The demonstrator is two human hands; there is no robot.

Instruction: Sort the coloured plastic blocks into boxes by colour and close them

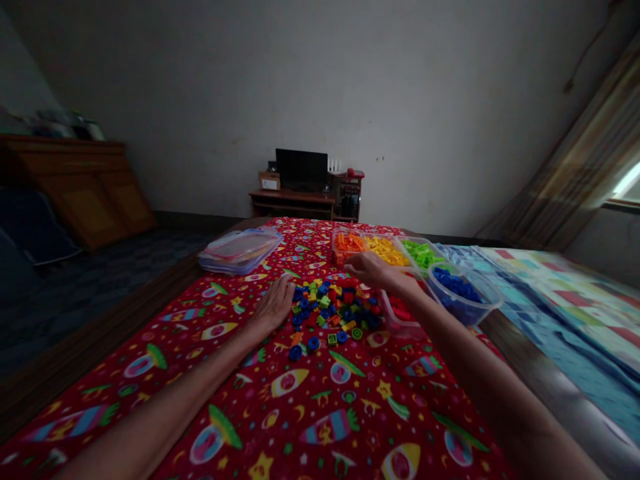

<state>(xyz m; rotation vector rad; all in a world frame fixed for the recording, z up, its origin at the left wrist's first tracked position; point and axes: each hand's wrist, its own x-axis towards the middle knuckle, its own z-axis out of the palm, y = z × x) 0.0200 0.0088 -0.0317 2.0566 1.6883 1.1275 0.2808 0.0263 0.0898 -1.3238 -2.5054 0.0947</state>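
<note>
A heap of mixed toy building bricks [325,303] in blue, green, red, yellow and orange lies on the red patterned tablecloth [235,400]. My left hand [275,303] rests flat against the heap's left edge, fingers stretched out and holding nothing. Above the heap's far right side, my right hand [371,268] hovers with its fingers bent together; whatever they may hold is hidden. Just beyond it stand tubs of orange bricks [349,241], yellow bricks [386,250] and green bricks [420,253]. Under my right forearm is a tub of red bricks [400,308], partly covered. A round tub holds blue bricks [456,285].
Stacked clear plastic lids [241,250] lie at the far left of the table. A bed with a patchwork cover [575,287] adjoins the right side. A monitor [301,169] stands on a desk by the wall; a wooden cabinet [85,190] is at left.
</note>
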